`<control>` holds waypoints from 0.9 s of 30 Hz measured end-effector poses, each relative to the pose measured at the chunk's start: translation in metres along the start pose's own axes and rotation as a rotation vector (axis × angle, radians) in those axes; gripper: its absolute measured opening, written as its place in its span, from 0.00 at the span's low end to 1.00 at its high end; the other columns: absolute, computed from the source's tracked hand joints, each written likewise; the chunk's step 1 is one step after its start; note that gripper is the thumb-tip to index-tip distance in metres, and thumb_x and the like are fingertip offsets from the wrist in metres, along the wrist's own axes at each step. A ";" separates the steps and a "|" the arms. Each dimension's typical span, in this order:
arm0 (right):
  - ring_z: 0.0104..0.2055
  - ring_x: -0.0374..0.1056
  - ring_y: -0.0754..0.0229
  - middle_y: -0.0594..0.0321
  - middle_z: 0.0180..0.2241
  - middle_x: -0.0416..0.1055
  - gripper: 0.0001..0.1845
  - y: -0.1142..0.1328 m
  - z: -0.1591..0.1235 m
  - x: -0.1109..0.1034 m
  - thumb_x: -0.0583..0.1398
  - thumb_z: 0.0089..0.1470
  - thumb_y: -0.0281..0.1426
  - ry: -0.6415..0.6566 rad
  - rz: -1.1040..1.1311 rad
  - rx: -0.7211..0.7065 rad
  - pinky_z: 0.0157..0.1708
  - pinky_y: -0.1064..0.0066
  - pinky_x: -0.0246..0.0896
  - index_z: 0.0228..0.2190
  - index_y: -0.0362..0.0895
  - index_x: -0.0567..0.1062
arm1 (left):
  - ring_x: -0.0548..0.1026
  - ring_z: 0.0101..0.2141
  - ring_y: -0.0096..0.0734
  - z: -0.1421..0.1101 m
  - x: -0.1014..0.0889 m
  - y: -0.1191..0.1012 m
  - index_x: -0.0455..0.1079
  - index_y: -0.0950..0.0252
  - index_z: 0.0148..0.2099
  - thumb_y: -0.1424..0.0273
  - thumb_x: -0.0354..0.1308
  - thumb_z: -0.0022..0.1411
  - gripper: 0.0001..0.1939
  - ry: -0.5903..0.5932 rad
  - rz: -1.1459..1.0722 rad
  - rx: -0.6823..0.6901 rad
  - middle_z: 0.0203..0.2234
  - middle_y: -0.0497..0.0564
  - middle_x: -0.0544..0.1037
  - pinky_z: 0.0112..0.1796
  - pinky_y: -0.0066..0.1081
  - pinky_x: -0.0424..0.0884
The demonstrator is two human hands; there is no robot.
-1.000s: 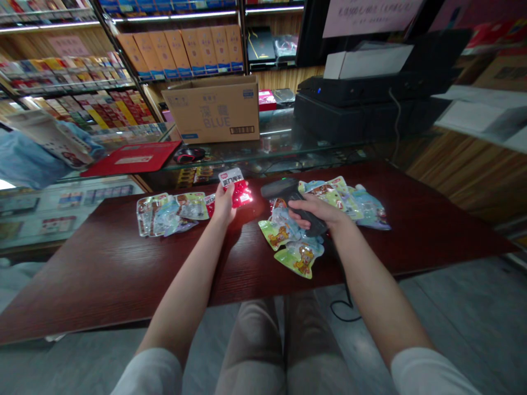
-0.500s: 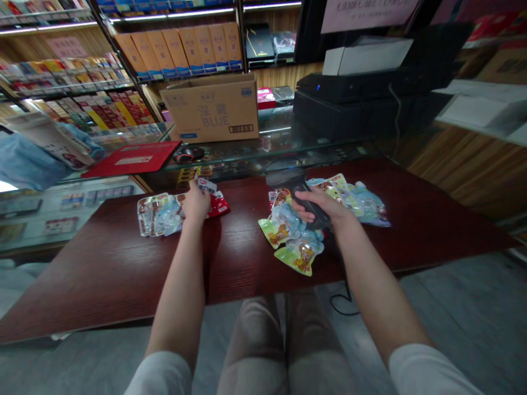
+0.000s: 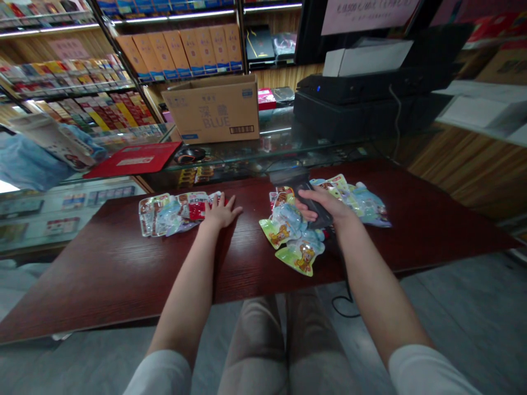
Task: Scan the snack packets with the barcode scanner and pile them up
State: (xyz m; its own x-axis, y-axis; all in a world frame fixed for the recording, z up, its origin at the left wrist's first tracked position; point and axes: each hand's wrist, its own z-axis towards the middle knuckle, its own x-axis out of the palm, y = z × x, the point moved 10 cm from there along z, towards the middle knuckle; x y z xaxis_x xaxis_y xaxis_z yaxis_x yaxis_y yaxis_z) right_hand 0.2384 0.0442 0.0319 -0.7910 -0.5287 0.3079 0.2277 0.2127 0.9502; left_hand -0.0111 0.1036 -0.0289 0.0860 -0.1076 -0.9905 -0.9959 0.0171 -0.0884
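My left hand point(image 3: 221, 212) lies open with fingers spread on the dark wooden table point(image 3: 123, 258), empty, at the right edge of the left pile of snack pouches point(image 3: 167, 214). A red pouch point(image 3: 198, 209) rests on top of that pile, just left of my fingers. My right hand point(image 3: 325, 204) is wrapped round the handle of a dark barcode scanner point(image 3: 308, 203) above the right pile of green and blue pouches point(image 3: 296, 236). The scanner's cable point(image 3: 343, 307) hangs off the table's front edge.
Behind the table runs a glass counter point(image 3: 263, 148) with a cardboard box point(image 3: 214, 109), a red folder point(image 3: 132, 158), a computer mouse point(image 3: 188, 154) and a black register point(image 3: 362, 104). Shelves of packaged goods point(image 3: 82, 93) fill the back left. My knees point(image 3: 284, 340) are below the table edge.
My left hand carried the red pouch from in front of the lit scanner leftwards, set it on the left pile and let go. The scanner's red light is off now.
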 end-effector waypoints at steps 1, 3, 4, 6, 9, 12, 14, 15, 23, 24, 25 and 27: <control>0.13 0.53 0.72 0.72 0.19 0.63 0.22 0.001 -0.001 0.000 0.69 0.50 0.42 -0.004 0.001 -0.002 0.13 0.77 0.47 0.29 0.46 0.62 | 0.48 0.69 0.64 0.002 0.004 0.007 0.61 0.56 0.69 0.48 0.49 0.65 0.35 0.011 -0.045 -0.035 0.70 0.64 0.55 0.61 0.69 0.45; 0.13 0.52 0.72 0.72 0.18 0.63 0.23 0.004 -0.002 0.000 0.69 0.49 0.42 -0.013 0.002 -0.006 0.13 0.77 0.47 0.28 0.46 0.61 | 0.49 0.68 0.68 0.006 0.006 0.018 0.65 0.56 0.67 0.47 0.54 0.60 0.37 -0.023 -0.129 -0.067 0.68 0.67 0.58 0.60 0.72 0.41; 0.13 0.52 0.72 0.72 0.18 0.63 0.23 0.005 -0.002 -0.001 0.69 0.49 0.43 -0.016 0.001 -0.006 0.13 0.77 0.47 0.27 0.46 0.61 | 0.50 0.68 0.69 0.006 0.005 0.023 0.66 0.57 0.66 0.46 0.56 0.58 0.37 -0.054 -0.162 -0.072 0.67 0.69 0.59 0.59 0.73 0.39; 0.13 0.52 0.72 0.72 0.18 0.63 0.23 0.006 -0.003 -0.002 0.69 0.48 0.43 -0.024 0.005 -0.008 0.13 0.77 0.47 0.27 0.46 0.61 | 0.52 0.67 0.72 0.004 -0.003 0.026 0.69 0.59 0.63 0.46 0.59 0.56 0.38 -0.144 -0.209 -0.078 0.65 0.71 0.63 0.58 0.74 0.35; 0.13 0.51 0.73 0.72 0.18 0.62 0.23 0.009 -0.005 -0.005 0.69 0.48 0.43 -0.039 0.014 -0.022 0.13 0.77 0.47 0.27 0.46 0.61 | 0.50 0.67 0.71 -0.008 -0.025 0.011 0.70 0.65 0.61 0.49 0.59 0.58 0.35 -0.326 -0.251 -0.027 0.62 0.73 0.66 0.59 0.72 0.33; 0.14 0.51 0.73 0.72 0.19 0.62 0.22 0.012 -0.006 -0.007 0.69 0.48 0.43 -0.041 0.021 -0.040 0.13 0.77 0.48 0.28 0.46 0.62 | 0.56 0.66 0.65 -0.021 -0.037 -0.039 0.70 0.67 0.58 0.54 0.56 0.63 0.28 -0.375 -0.337 0.194 0.60 0.71 0.69 0.62 0.63 0.43; 0.14 0.51 0.73 0.72 0.19 0.62 0.22 0.013 -0.006 -0.007 0.69 0.48 0.43 -0.031 0.023 -0.050 0.13 0.77 0.48 0.28 0.45 0.63 | 0.67 0.59 0.60 -0.026 -0.028 -0.076 0.71 0.68 0.56 0.52 0.54 0.64 0.28 -0.237 -0.418 0.322 0.54 0.70 0.73 0.60 0.56 0.57; 0.14 0.51 0.73 0.72 0.19 0.61 0.22 0.013 -0.006 -0.007 0.69 0.49 0.43 -0.028 0.023 -0.055 0.13 0.77 0.48 0.28 0.45 0.63 | 0.71 0.55 0.57 -0.029 -0.020 -0.094 0.71 0.69 0.55 0.52 0.54 0.64 0.28 -0.151 -0.458 0.384 0.51 0.68 0.75 0.56 0.52 0.63; 0.14 0.51 0.72 0.72 0.18 0.61 0.22 0.013 -0.005 -0.007 0.68 0.50 0.43 -0.027 0.013 -0.041 0.13 0.76 0.48 0.27 0.46 0.62 | 0.77 0.35 0.44 -0.037 0.002 -0.117 0.71 0.66 0.41 0.51 0.67 0.50 0.25 0.103 -0.534 0.313 0.36 0.57 0.80 0.35 0.36 0.71; 0.14 0.51 0.72 0.72 0.18 0.61 0.22 0.013 -0.005 -0.007 0.68 0.49 0.43 -0.034 0.018 -0.046 0.13 0.76 0.47 0.27 0.45 0.62 | 0.78 0.35 0.43 -0.034 -0.001 -0.110 0.71 0.65 0.42 0.52 0.68 0.49 0.25 0.076 -0.546 0.290 0.37 0.57 0.80 0.35 0.35 0.71; 0.14 0.51 0.73 0.72 0.19 0.62 0.22 0.014 -0.005 -0.007 0.69 0.49 0.42 -0.043 0.023 -0.055 0.13 0.77 0.47 0.28 0.45 0.62 | 0.78 0.36 0.43 -0.031 -0.005 -0.103 0.71 0.65 0.43 0.54 0.69 0.49 0.25 0.047 -0.566 0.272 0.38 0.57 0.80 0.36 0.35 0.71; 0.14 0.51 0.73 0.72 0.19 0.62 0.22 0.014 -0.005 -0.008 0.69 0.48 0.42 -0.054 0.026 -0.065 0.13 0.77 0.46 0.28 0.45 0.62 | 0.78 0.37 0.42 -0.024 -0.011 -0.088 0.71 0.65 0.44 0.57 0.70 0.49 0.24 -0.006 -0.607 0.236 0.38 0.57 0.80 0.37 0.35 0.72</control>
State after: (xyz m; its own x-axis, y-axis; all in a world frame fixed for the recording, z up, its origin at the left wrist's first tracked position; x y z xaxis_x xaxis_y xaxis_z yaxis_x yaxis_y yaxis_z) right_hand 0.2509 0.0472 0.0434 -0.8138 -0.4779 0.3307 0.2834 0.1705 0.9437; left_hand 0.0746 0.0796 -0.0073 0.6323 -0.1616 -0.7577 -0.7378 0.1729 -0.6525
